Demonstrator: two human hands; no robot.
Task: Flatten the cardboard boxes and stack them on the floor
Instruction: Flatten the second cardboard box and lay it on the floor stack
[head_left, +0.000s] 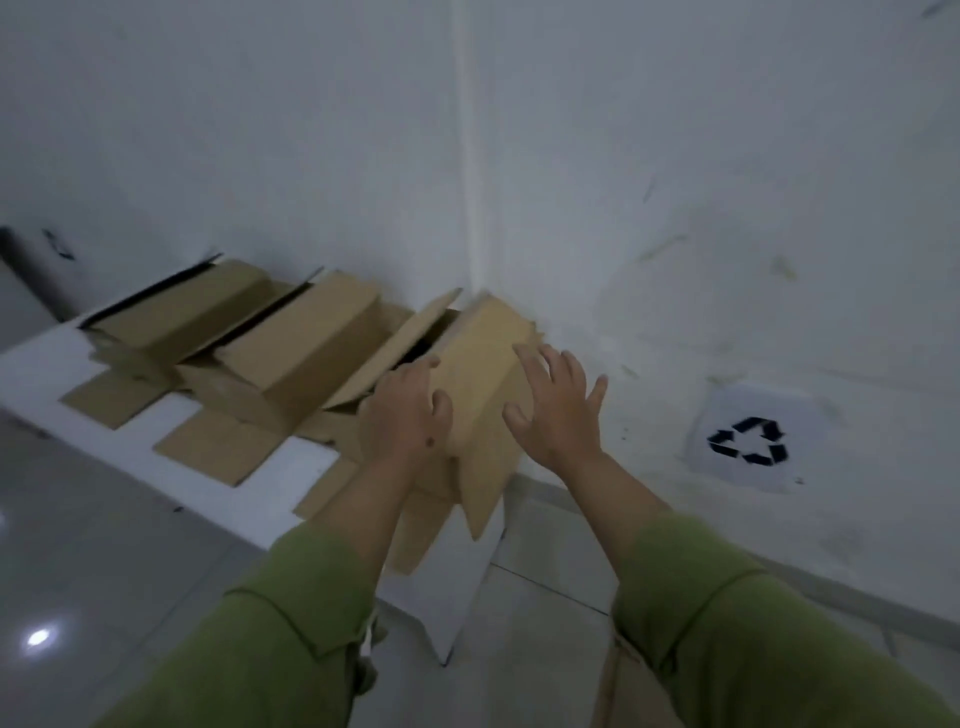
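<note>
Three brown cardboard boxes lie in a row on a white table (218, 488) against the wall. The nearest box (485, 358) sits in the corner, tilted, its flaps open and hanging over the table's edge. My left hand (408, 415) grips its near left side, fingers curled over the edge. My right hand (558, 405) hovers at its right side with fingers spread, touching or just off the cardboard. The middle box (306, 353) and the far left box (182, 312) lie with flaps open.
White walls meet in a corner (470, 208) right behind the boxes. A paper sign with a recycling symbol (748, 441) is stuck on the right wall. Grey tiled floor (93, 545) spreads at left and below. A piece of cardboard (623, 680) shows at the bottom between my sleeves.
</note>
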